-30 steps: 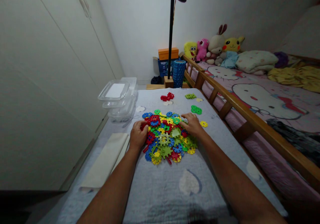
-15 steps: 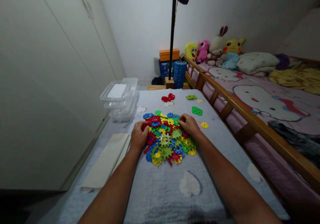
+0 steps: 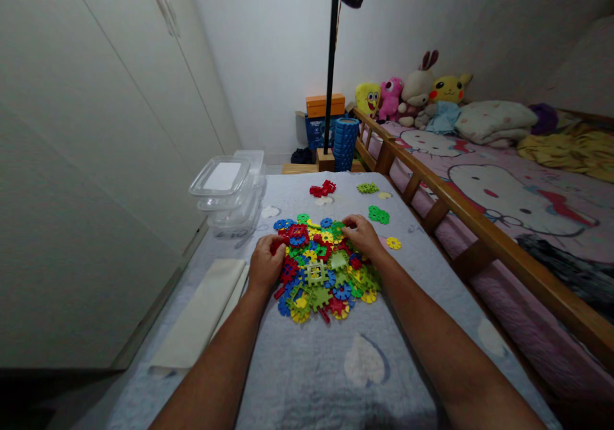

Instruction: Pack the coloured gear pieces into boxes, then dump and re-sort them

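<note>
A heap of plastic building pieces (image 3: 314, 273) in red, blue, yellow and green, some flower-shaped discs and some toothed squares, lies mid-table. At its left edge is my left hand (image 3: 267, 265), fingers curled and thumb drawn in around a red toothed piece (image 3: 277, 246). My right hand (image 3: 363, 235) rests at the heap's upper right, thumb and fingers bent into a pinch by green pieces. Whatever is between those fingertips is too small to make out. Apart from the heap lie red pieces (image 3: 323, 189), light-green pieces (image 3: 367, 188), green discs (image 3: 378, 214) and a yellow disc (image 3: 394, 243).
Clear plastic containers with lids (image 3: 223, 190) are stacked at the table's left. A folded cream cloth (image 3: 201, 315) lies nearer. A wooden bed rail (image 3: 432, 199) borders the right side. Beyond the table stand a black pole (image 3: 330, 65) and a blue foam roller (image 3: 345, 145).
My right hand has shifted slightly up and left at the heap's far edge, and a blue disc near its fingertips is now less visible. My left hand is almost still.
</note>
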A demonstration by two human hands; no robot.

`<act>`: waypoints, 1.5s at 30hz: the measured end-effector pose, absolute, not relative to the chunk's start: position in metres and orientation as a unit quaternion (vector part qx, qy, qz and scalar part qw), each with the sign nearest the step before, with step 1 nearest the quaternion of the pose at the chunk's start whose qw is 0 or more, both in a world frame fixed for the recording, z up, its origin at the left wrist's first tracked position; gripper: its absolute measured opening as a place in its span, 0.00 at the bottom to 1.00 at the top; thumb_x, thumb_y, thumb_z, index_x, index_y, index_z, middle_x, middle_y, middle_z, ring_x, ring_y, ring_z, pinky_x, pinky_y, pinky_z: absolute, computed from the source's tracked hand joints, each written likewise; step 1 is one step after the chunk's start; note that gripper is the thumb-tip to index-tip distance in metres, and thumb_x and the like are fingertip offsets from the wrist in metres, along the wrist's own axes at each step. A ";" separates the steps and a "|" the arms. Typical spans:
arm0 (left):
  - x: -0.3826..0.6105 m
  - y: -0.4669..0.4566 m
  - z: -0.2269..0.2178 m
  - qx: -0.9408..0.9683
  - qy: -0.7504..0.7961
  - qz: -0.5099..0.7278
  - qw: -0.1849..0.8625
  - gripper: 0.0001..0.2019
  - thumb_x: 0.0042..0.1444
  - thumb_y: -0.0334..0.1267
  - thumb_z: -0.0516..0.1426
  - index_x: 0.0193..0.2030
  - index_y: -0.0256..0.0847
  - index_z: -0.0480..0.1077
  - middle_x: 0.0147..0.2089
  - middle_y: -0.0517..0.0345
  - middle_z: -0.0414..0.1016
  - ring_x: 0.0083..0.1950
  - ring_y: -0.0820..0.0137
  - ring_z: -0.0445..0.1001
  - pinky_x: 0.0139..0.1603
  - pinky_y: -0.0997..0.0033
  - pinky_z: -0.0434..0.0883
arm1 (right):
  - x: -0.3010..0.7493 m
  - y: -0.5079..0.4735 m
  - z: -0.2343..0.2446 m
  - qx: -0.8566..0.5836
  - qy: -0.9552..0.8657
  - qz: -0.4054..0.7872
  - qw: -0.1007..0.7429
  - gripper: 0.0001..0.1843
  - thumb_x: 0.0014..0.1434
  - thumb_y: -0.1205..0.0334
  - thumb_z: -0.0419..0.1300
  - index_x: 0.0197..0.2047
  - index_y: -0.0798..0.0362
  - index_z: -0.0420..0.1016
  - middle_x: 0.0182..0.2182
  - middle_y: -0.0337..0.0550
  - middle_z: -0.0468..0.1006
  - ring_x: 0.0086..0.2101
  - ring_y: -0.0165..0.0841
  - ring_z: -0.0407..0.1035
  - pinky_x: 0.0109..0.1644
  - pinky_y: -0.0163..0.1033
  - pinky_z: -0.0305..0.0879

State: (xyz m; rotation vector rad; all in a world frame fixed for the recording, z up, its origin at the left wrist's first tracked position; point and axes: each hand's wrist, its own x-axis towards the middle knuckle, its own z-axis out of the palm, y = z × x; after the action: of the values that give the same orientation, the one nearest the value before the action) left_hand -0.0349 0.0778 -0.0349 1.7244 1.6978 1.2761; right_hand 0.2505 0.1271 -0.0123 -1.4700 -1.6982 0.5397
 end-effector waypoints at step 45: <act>-0.034 0.077 -0.032 0.618 0.610 0.451 0.206 0.10 0.55 0.42 0.55 0.39 0.43 0.75 0.44 0.52 0.75 0.50 0.60 0.75 0.59 0.56 0.71 | 0.368 0.172 -0.036 -0.739 -0.589 0.051 0.324 0.13 0.43 0.69 0.64 0.36 0.52 0.74 0.34 0.45 0.75 0.41 0.40 0.69 0.50 0.42 0.67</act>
State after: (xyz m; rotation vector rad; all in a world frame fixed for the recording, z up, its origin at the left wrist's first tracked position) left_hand -0.0344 0.0767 -0.0320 1.7212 1.7006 1.2554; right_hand 0.3682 0.1725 -0.0356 -1.9382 -1.5436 0.1330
